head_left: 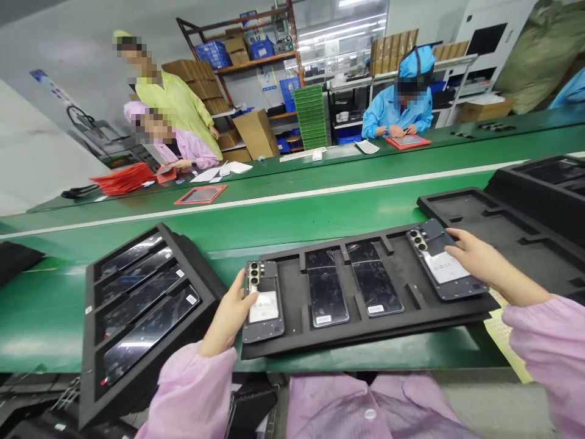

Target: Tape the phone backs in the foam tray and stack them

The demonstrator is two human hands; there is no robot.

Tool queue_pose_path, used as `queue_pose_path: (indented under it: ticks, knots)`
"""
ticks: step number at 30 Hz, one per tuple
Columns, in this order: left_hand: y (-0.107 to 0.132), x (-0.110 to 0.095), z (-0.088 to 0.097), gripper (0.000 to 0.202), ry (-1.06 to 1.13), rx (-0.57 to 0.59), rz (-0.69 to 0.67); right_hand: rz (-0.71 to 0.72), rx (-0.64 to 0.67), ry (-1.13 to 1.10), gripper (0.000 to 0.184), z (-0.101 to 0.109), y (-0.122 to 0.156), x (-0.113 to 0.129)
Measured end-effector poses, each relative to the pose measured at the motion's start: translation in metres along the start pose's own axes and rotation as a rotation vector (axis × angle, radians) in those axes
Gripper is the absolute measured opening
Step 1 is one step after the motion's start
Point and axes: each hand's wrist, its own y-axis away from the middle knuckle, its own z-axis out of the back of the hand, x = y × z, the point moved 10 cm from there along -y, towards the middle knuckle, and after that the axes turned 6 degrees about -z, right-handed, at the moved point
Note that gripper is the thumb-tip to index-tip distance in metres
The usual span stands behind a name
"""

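Left grip (pixel 231 314) holds left phone (pixel 265 305); right grip (pixel 478 259) holds right phone (pixel 437 262). Long axes cross the tray (pixel 293 286), camera ends toward its far edge.

Far side, left: co-worker in yellow (pixel 178 100) stands behind co-worker in pink (pixel 194 147) | red stack (pixel 125 178) lies beside the latter | rust-brown rack (pixel 256 63) bears blue crate (pixel 214 56) and cardboard boxes (pixel 237 56) | tall green stack (pixel 311 116) stands near its right post | co-worker in blue (pixel 388 108) bends over red-framed panel (pixel 407 141) | bulging green sack (pixel 532 55) stands beside white cabinet (pixel 484 12)
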Motion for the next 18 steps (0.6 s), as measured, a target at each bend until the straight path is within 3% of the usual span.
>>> queue_pose_path:
  ticks: [2,5,8,11,14,18]
  knots:
    - [0.008,-0.014,-0.004,0.062,-0.042,-0.102,-0.066,0.038,0.007,0.0,0.033,-0.006,0.007,0.02]
    - [0.017,-0.066,-0.023,0.054,-0.287,-0.167,-0.264,0.122,-0.017,0.02,0.03,-0.01,0.023,0.074]
    - [0.016,-0.107,-0.079,0.06,-0.578,0.051,-0.384,0.278,0.067,0.003,0.023,-0.029,0.043,0.145]
    - [0.013,-0.119,-0.128,0.068,-0.678,0.253,-0.357,0.341,0.157,0.015,0.03,-0.055,0.052,0.191]
    - [0.009,-0.128,-0.147,0.066,-0.704,0.272,-0.331,0.291,0.188,0.035,0.036,-0.069,0.046,0.198]
    - [0.008,-0.145,-0.145,0.067,-0.707,0.306,-0.332,0.206,0.207,-0.001,0.027,-0.054,0.034,0.171]
